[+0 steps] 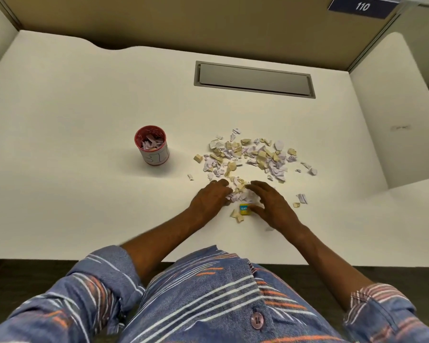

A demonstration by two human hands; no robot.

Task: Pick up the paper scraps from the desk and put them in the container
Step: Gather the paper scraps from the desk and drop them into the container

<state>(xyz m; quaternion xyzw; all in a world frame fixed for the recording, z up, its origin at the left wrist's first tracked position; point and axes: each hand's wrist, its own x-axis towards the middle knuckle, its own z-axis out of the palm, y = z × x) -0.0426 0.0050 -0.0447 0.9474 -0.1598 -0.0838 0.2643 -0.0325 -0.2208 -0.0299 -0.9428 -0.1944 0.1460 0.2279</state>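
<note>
We see both forearms reach from rolled striped sleeves (104,276) over the white surface (72,107), well to the right of the container (152,144). The left hand (209,198) and right hand (274,206) lie palm down, facing each other. Their fingers (258,186) are loosely spread and unclenched, the tips touching a small heap of paper scraps (239,191) between them. A yellow-and-blue block (244,209) sits by the right thumb. Beyond, more scraps (253,154) lie scattered right of the red-rimmed container, which holds scraps too.
</note>
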